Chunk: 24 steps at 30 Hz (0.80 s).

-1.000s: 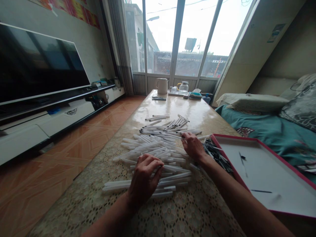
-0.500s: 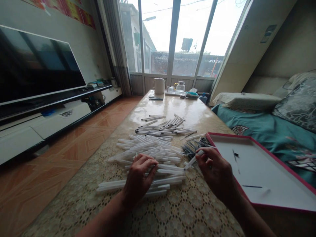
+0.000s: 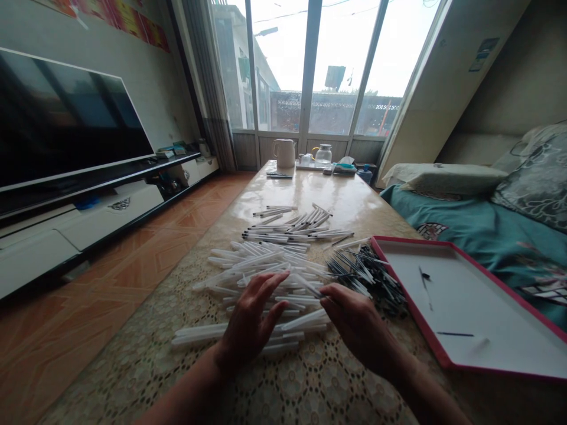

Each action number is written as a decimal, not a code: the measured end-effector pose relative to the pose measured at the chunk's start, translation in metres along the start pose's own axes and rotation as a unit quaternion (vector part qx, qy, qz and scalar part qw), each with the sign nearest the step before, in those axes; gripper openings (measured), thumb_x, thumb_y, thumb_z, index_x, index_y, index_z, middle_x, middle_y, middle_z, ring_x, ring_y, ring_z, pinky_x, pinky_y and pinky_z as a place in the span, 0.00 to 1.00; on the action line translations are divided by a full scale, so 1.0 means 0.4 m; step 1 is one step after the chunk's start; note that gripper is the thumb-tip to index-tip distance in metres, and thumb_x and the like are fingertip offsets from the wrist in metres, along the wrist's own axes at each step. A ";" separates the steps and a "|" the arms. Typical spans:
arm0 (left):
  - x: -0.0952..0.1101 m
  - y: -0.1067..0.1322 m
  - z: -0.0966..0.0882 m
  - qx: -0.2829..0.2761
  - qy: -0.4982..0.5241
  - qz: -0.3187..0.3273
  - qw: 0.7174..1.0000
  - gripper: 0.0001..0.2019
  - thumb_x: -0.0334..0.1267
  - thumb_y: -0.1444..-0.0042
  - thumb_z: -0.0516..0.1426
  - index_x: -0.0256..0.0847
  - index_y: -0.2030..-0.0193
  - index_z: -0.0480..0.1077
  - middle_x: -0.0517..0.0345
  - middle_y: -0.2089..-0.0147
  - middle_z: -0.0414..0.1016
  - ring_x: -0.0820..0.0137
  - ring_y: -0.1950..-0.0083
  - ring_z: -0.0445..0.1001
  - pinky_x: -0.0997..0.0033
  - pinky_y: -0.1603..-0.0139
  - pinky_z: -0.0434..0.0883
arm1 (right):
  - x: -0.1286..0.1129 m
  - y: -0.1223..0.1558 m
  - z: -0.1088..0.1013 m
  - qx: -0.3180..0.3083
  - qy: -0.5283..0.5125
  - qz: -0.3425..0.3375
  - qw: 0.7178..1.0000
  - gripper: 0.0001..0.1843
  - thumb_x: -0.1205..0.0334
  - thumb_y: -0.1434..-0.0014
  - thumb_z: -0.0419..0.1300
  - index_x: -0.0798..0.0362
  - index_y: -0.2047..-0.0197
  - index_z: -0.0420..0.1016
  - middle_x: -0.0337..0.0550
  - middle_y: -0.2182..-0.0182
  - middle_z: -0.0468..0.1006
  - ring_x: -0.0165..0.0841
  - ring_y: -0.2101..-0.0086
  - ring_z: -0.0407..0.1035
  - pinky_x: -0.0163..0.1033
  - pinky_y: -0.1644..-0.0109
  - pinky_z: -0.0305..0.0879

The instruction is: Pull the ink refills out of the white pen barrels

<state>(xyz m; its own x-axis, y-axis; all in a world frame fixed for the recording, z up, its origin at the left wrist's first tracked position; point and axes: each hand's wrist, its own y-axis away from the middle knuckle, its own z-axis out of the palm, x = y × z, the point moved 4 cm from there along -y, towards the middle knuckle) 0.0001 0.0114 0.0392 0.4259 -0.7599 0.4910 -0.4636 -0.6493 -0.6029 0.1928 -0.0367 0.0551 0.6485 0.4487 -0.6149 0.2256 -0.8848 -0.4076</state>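
My right hand [image 3: 354, 323] pinches one end of a translucent white pen barrel [image 3: 306, 285] between thumb and fingers, its far end pointing up and to the left. My left hand [image 3: 253, 313] is open over the pile of white pen barrels [image 3: 241, 268], thumb and fingers apart, its fingertips close to the far end of the held barrel. I cannot tell if they touch it. To the right of the pile lies a heap of dark pen refills [image 3: 372, 274]. Beyond the pile are several pens with dark tips [image 3: 301, 227].
A pink-rimmed white tray [image 3: 443, 295] at the right holds a few small pen parts. Toward the table's far end stand a beige jug [image 3: 284, 154], a glass pot [image 3: 323, 154] and a tissue pack [image 3: 344, 167]. A sofa [image 3: 456, 212] borders the right side.
My right hand has moved left and down, from beside the refills to the barrel pile, with a pen barrel in its fingers. The left hand's fingers have spread and lifted slightly.
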 end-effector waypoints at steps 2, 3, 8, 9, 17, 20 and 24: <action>0.005 0.000 0.011 -0.035 -0.010 0.040 0.999 0.21 0.39 0.38 0.54 0.44 0.39 0.60 0.49 0.47 0.71 0.62 0.49 0.69 0.61 0.50 0.70 | -0.002 0.007 0.022 -0.067 0.014 0.006 0.998 0.09 0.62 0.34 0.50 0.51 0.66 0.66 0.39 0.70 0.73 0.31 0.69 0.67 0.35 0.65 0.60; 0.008 0.000 0.018 -0.052 -0.018 0.062 0.997 0.19 0.41 0.38 0.54 0.44 0.41 0.62 0.50 0.51 0.73 0.62 0.52 0.71 0.62 0.52 0.70 | 0.000 0.010 0.032 -0.091 0.018 0.009 0.996 0.10 0.62 0.34 0.50 0.51 0.68 0.64 0.37 0.73 0.71 0.31 0.71 0.65 0.34 0.67 0.58; 0.020 -0.001 0.034 -0.076 -0.068 0.116 0.988 0.10 0.42 0.37 0.52 0.39 0.60 0.70 0.54 0.68 0.73 0.66 0.66 0.70 0.68 0.64 0.70 | 0.021 0.021 0.053 -0.156 -0.011 0.025 0.987 0.14 0.61 0.32 0.46 0.51 0.71 0.61 0.33 0.77 0.65 0.28 0.76 0.57 0.33 0.71 0.53; 0.024 -0.001 0.034 -0.080 -0.076 0.124 0.986 0.10 0.42 0.36 0.51 0.39 0.62 0.70 0.55 0.69 0.72 0.67 0.67 0.69 0.70 0.66 0.69 | 0.022 0.023 0.052 -0.168 -0.020 0.028 0.985 0.15 0.60 0.32 0.46 0.51 0.71 0.61 0.33 0.77 0.64 0.27 0.76 0.56 0.33 0.71 0.53; 0.057 0.006 0.031 -0.125 -0.103 0.193 0.968 0.15 0.40 0.34 0.47 0.41 0.71 0.64 0.59 0.75 0.67 0.70 0.73 0.65 0.70 0.69 0.63 | 0.008 0.043 0.063 -0.216 -0.097 0.028 0.971 0.22 0.54 0.31 0.43 0.52 0.74 0.62 0.33 0.79 0.63 0.26 0.77 0.57 0.30 0.74 0.54; 0.051 0.009 0.031 -0.157 -0.108 0.164 0.968 0.15 0.40 0.34 0.46 0.42 0.73 0.62 0.61 0.76 0.67 0.70 0.75 0.64 0.69 0.71 0.60 | 0.017 0.046 0.065 -0.184 0.020 -0.007 0.983 0.19 0.55 0.32 0.46 0.51 0.74 0.62 0.33 0.80 0.65 0.26 0.80 0.55 0.32 0.76 0.48; 0.043 0.003 0.025 -0.200 -0.051 0.064 0.976 0.16 0.38 0.35 0.45 0.41 0.74 0.60 0.64 0.78 0.63 0.73 0.78 0.61 0.71 0.75 0.54 | 0.016 0.039 0.058 -0.140 0.172 -0.075 0.972 0.15 0.56 0.32 0.49 0.51 0.70 0.64 0.35 0.81 0.70 0.26 0.82 0.58 0.35 0.77 0.42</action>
<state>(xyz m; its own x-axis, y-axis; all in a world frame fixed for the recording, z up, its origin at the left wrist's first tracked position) 0.0146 -0.0022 0.0408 0.4102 -0.8426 0.3491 -0.7762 -0.5235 -0.3514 0.1837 -0.0446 0.0290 0.7868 0.5490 -0.2821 0.4938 -0.8341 -0.2460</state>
